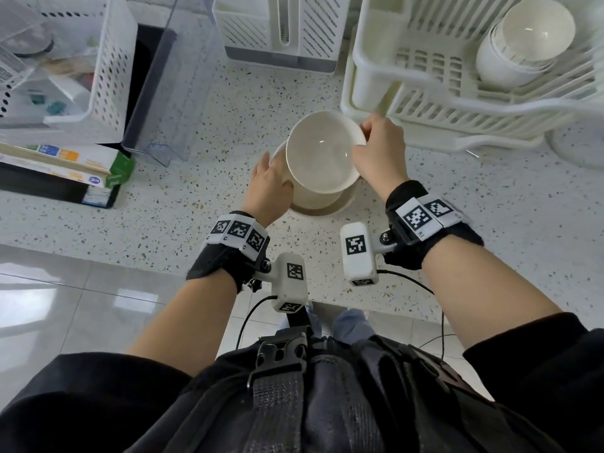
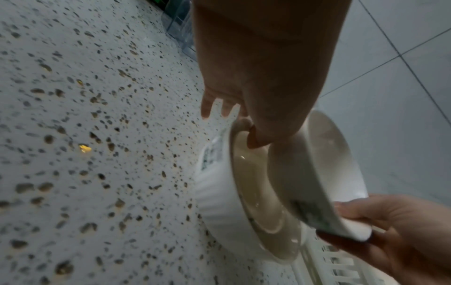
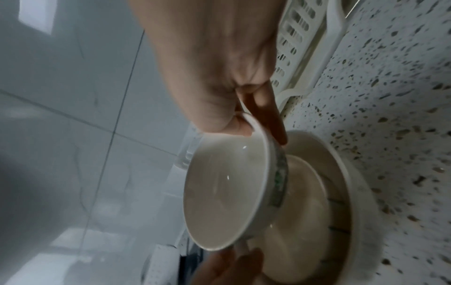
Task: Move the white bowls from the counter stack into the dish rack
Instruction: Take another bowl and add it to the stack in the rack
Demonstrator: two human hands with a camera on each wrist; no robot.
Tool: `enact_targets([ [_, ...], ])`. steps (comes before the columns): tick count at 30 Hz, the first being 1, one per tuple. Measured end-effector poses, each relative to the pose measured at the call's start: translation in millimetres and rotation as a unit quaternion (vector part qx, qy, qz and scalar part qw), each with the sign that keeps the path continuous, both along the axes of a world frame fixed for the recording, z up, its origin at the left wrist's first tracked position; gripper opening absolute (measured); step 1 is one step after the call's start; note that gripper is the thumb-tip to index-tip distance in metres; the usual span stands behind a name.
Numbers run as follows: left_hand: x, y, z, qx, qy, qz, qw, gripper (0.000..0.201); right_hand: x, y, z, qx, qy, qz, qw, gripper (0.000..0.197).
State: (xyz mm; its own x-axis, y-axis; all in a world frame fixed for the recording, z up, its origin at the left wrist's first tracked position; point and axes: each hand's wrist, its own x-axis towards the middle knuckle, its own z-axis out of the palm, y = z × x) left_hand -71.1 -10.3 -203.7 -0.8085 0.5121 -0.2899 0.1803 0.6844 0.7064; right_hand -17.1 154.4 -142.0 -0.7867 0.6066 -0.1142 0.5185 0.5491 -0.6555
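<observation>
Above counter stack, right hand pinching bowl

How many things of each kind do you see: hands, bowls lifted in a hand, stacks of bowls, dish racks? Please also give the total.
Hands: 2 (left hand, right hand)
Lifted bowl: 1
Bowl stacks: 2 (counter stack, rack stack)
Dish rack: 1
Total: 6
</observation>
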Motion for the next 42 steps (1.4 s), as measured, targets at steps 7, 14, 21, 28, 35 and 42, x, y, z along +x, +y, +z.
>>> enact_targets([
  [7,1,42,17,-0.040,0.093,-0.020,0.995,0.051,25,41,20,-0.043,0.094,-0.077,0.992,0.017],
  [14,27,114,46,0.049,0.177,-0.053,0.981,0.046,73,98,34,-0.152,0.187,-0.176,0.954,0.017],
  [21,48,211,59,0.083,0.194,-0.120,0.970,0.041,117,183,43,-0.188,0.220,-0.239,0.927,0.014],
  [28,69,288,72,0.066,0.202,-0.170,0.962,0.039,131,260,51,-0.179,0.215,-0.245,0.928,0.011],
  [35,55,325,76,0.013,0.123,-0.174,0.977,0.044,95,313,52,-0.165,0.228,-0.255,0.925,0.022],
  [42,22,340,66,-0.001,0.084,-0.184,0.979,0.039,39,344,48,-0.125,0.226,-0.250,0.933,0.019],
])
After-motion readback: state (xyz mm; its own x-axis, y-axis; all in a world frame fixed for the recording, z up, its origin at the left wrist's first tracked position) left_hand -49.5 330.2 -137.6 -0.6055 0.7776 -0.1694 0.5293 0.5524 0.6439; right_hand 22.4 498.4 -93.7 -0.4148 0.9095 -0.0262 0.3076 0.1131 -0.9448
